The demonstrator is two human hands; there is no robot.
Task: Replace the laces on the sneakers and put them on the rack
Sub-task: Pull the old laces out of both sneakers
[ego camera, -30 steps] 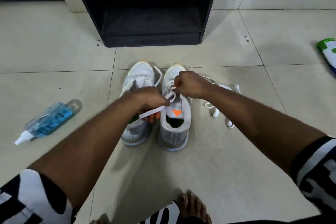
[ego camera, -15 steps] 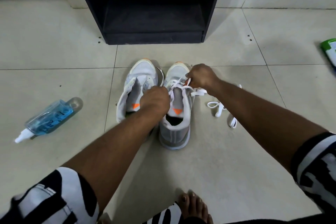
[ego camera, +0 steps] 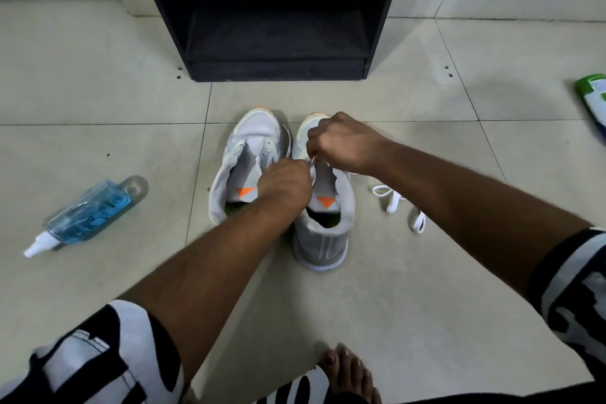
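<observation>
On the tiled floor (ego camera: 410, 289) in front of a black shoe rack (ego camera: 275, 26), two grey-white sneakers stand side by side, toes toward the rack. Both hands work over the right sneaker (ego camera: 323, 207): the left hand (ego camera: 283, 185) has its fingers curled round a white lace (ego camera: 312, 167) at the eyelets, and the right hand (ego camera: 341, 144) pinches the same lace nearer the toe. How many eyelets are threaded is hidden under the hands, so this shoe is probably only partly laced. The left sneaker (ego camera: 242, 161) gapes open with no lace visible in it. A loose white lace (ego camera: 398, 203) lies on the floor just right of the pair, apart from them. Judged from this, most of the job remains: finish this shoe, lace the other, then shelve both.

The rack's lower shelf is open, and the floor between shoes and rack is bare. A blue spray bottle (ego camera: 87, 213) lies well to the left, a green-and-white container (ego camera: 595, 95) at the right edge, and a bare foot (ego camera: 349, 371) rests near the bottom.
</observation>
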